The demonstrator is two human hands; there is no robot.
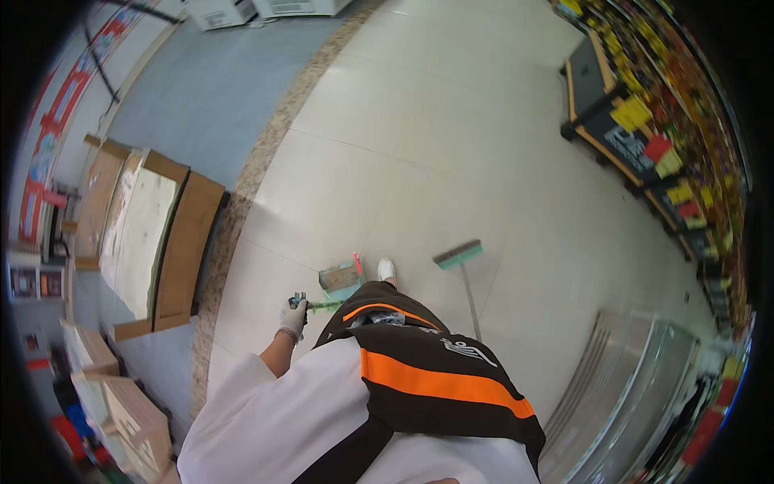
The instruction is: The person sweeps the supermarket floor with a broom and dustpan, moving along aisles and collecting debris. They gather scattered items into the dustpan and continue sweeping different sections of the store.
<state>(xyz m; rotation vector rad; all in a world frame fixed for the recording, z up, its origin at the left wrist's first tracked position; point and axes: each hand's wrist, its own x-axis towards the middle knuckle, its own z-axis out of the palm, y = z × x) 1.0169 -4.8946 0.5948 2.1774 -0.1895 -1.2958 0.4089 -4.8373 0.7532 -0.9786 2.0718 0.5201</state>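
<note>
My left hand (294, 317), in a pale glove, is closed around the dark end of a handle (317, 305) with green on it. Just beyond that handle, a teal dustpan (340, 278) with debris in it and a red part at its corner rests on the floor. To the right, a push broom's teal-and-brown head (458, 255) lies on the pale tiles. Its thin grey pole (470, 296) runs back toward me and disappears behind my black apron (447, 375). My right hand is out of view. A white shoe (386, 269) shows beside the dustpan.
Wooden display counters (187, 248) stand on the left, past a speckled stone strip (236, 212). Stocked display stands (629, 145) with yellow and red tags line the right. A glass-sided display case (629, 375) is at lower right; white appliances (224, 12) stand far ahead.
</note>
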